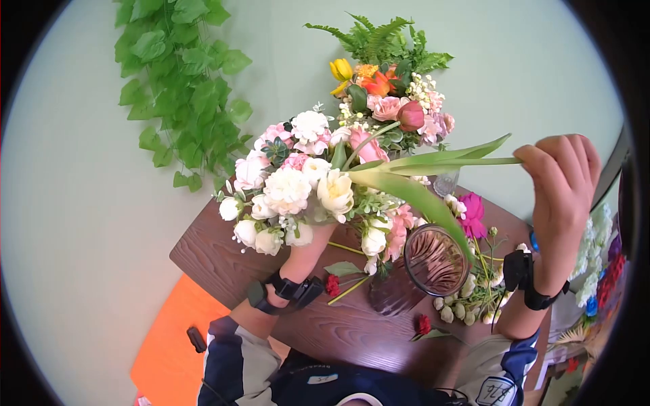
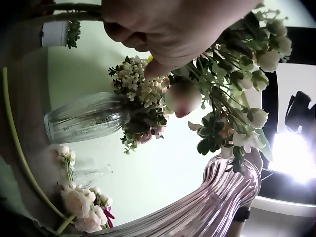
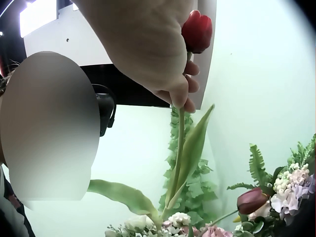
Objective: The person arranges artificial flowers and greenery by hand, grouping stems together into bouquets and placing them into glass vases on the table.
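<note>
The left hand (image 2: pixel 180 29) has its fingers curled round the stems of the white-and-pink bunch (image 1: pixel 288 189), held up over the table (image 1: pixel 203 250). The right hand (image 1: pixel 565 169), out to the side, pinches the stem (image 1: pixel 484 162) of a red tulip (image 3: pixel 196 32) between bent fingers, with the bloom just beside the palm. The tulip's leafy part reaches across to the bunch.

The likeliest trouble is a bent or creased stem: it spans the gap between the hands, so an uneven pull could kink it. The lower long leaf (image 1: pixel 420 203) crosses the rim of the purple glass vase (image 1: pixel 437 260) in the head view (whether they touch, I cannot tell), and a low sweep might snag it and tip the glass. The dark pink tulip (image 1: pixel 412 115) leans well out of the bunch, so a knock could twist it. Should the left hand's grip loosen, the crowded blooms could slide out of place.

Counted: two hands, one held bunch, one red tulip, one dark pink tulip, at least two long leaves, one purple vase, at least one clear vase (image 2: pixel 86 118), two small red flowers (image 1: pixel 423 325) and one magenta flower (image 1: pixel 472 215). The white blooms overlap too much to count.
</note>
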Demonstrator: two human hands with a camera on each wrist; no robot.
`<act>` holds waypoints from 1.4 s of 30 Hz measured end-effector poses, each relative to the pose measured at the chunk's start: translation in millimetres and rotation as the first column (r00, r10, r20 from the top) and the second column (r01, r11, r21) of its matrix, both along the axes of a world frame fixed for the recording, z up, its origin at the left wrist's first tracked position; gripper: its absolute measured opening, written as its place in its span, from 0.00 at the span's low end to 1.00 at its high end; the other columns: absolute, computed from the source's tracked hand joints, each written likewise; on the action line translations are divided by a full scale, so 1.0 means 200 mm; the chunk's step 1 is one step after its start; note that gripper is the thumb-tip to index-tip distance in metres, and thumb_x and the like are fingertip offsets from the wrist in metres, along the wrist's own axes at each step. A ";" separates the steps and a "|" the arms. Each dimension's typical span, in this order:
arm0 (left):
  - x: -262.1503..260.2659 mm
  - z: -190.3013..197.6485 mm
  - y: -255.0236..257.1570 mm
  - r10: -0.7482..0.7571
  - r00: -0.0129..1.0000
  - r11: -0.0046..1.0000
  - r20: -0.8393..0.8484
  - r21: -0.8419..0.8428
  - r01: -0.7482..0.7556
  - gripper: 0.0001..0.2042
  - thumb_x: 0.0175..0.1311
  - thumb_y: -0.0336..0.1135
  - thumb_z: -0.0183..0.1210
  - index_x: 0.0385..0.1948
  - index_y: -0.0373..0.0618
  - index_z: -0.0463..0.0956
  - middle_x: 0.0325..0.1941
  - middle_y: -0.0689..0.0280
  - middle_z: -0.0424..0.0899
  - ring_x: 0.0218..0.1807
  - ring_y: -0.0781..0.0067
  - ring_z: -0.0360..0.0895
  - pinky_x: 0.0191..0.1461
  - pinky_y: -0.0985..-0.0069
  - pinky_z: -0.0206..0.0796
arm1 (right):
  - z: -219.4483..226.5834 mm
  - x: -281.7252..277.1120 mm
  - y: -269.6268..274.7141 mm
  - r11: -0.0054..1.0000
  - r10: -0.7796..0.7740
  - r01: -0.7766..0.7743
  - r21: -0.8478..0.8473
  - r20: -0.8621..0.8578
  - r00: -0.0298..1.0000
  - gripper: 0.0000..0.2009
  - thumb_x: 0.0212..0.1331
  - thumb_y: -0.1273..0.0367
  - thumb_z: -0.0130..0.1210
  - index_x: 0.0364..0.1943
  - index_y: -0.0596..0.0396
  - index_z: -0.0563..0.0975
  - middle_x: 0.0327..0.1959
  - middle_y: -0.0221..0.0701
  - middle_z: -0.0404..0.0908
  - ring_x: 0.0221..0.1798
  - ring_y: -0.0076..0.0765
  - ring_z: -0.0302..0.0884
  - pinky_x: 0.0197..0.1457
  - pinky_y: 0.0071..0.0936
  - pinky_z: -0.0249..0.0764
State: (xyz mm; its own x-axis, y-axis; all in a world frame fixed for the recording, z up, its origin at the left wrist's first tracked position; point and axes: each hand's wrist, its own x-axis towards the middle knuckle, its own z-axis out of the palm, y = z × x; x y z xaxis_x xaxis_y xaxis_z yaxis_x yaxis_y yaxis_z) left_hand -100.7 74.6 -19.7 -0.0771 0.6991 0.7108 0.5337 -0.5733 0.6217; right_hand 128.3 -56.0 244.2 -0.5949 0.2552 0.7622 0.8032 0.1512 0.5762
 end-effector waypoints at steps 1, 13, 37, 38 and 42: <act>0.00 -0.03 0.00 -0.004 1.000 1.000 -0.003 0.003 0.004 0.23 0.45 0.27 0.64 0.48 0.40 0.70 0.49 0.59 0.76 0.51 0.66 0.74 0.55 0.70 0.64 | -0.01 -0.01 0.00 1.000 -0.004 0.004 0.003 -0.003 1.000 0.07 0.36 0.75 0.54 0.24 0.54 0.72 0.22 0.27 0.67 0.29 0.32 0.67 0.44 0.29 0.61; 0.00 0.02 -0.03 -0.124 0.979 0.988 0.165 -0.067 0.136 0.28 0.45 0.28 0.65 0.53 0.38 0.66 0.51 0.60 0.75 0.55 0.66 0.70 0.60 0.70 0.59 | 0.01 0.04 -0.07 0.980 -0.055 0.044 0.195 0.053 0.997 0.08 0.32 0.71 0.53 0.23 0.49 0.75 0.22 0.25 0.69 0.32 0.32 0.69 0.53 0.35 0.63; -0.03 -0.02 -0.01 -0.042 0.999 0.999 0.032 0.011 0.041 0.29 0.45 0.27 0.66 0.52 0.34 0.64 0.53 0.57 0.73 0.55 0.67 0.71 0.57 0.69 0.62 | 0.01 0.08 -0.15 0.958 -0.049 0.039 0.283 0.029 0.998 0.13 0.31 0.69 0.52 0.27 0.52 0.79 0.24 0.28 0.71 0.33 0.35 0.70 0.50 0.38 0.66; -0.02 -0.01 -0.02 -0.080 0.991 0.997 0.108 0.002 0.080 0.30 0.45 0.27 0.66 0.53 0.34 0.63 0.53 0.57 0.72 0.55 0.67 0.70 0.58 0.69 0.62 | 0.00 0.08 -0.14 0.958 -0.050 0.040 0.283 0.028 0.998 0.13 0.31 0.69 0.52 0.27 0.52 0.79 0.24 0.28 0.71 0.33 0.35 0.70 0.50 0.38 0.66; 0.00 0.00 -0.01 -0.140 0.951 0.986 0.276 -0.054 0.161 0.32 0.44 0.25 0.66 0.53 0.33 0.61 0.54 0.55 0.71 0.54 0.68 0.71 0.56 0.71 0.64 | 0.00 0.06 -0.12 0.966 -0.068 0.055 0.252 0.044 0.997 0.12 0.32 0.71 0.53 0.27 0.52 0.79 0.24 0.28 0.71 0.33 0.34 0.70 0.51 0.38 0.66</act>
State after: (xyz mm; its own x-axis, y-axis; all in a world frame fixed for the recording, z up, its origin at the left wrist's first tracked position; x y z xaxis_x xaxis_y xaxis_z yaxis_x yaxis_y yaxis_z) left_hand -100.9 71.6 -19.1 -0.1493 0.7677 0.6232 0.2507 -0.5802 0.7749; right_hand 140.9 -80.8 243.4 -0.6246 0.0977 0.7748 0.7742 -0.0520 0.6308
